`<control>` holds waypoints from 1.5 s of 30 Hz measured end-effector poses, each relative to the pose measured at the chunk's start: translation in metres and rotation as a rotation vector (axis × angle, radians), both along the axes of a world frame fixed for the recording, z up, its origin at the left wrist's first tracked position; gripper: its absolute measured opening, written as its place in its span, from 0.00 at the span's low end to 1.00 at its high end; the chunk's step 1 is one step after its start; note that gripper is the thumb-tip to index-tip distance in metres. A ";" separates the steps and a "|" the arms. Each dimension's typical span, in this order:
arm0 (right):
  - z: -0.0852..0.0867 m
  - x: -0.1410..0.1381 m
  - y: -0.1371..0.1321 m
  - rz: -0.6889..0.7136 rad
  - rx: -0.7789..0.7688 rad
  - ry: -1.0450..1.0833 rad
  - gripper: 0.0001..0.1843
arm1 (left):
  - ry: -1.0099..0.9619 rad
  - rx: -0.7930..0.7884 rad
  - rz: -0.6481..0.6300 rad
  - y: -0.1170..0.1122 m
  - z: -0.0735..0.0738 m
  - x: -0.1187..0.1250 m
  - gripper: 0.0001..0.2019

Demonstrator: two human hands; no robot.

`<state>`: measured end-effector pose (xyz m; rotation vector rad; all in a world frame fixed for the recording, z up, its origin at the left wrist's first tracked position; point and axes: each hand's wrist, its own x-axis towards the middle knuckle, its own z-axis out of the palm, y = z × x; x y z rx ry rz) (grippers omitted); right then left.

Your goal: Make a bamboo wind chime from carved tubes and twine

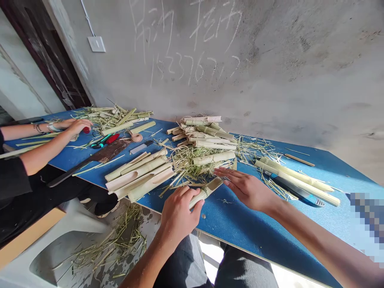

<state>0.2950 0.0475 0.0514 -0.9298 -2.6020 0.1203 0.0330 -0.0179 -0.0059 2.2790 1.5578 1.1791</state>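
My left hand (180, 212) grips a short split bamboo section (207, 192) at the front edge of the blue board table (237, 216). My right hand (247, 189) lies open and flat on the board, fingertips near loose straw shreds (192, 170) and a peeled bamboo tube (213, 158). Split bamboo lengths (138, 174) lie to my left. A stack of cut bamboo pieces (204, 132) stands behind the straw. Longer bamboo tubes (297, 180) lie to my right, over a blue-handled tool (297, 193).
A co-worker's hands (78, 127) rest by another bamboo heap (114, 118) at the left. A rusty cleaver (105, 154), green-handled scissors (102, 141) and a twine coil (136, 138) lie there. A chalk-marked concrete wall (186, 56) backs the table. Straw litters the floor (117, 244).
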 end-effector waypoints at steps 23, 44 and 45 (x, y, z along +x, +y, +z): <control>-0.013 -0.025 -0.014 -0.037 -0.005 -0.064 0.24 | -0.009 -0.013 -0.039 -0.002 0.004 0.001 0.11; -0.030 -0.034 -0.025 -0.154 -0.004 0.022 0.25 | -0.010 -0.022 0.012 -0.003 0.005 0.001 0.10; -0.031 -0.033 -0.025 -0.175 0.005 0.033 0.25 | -0.006 -0.021 0.013 -0.003 0.005 0.001 0.10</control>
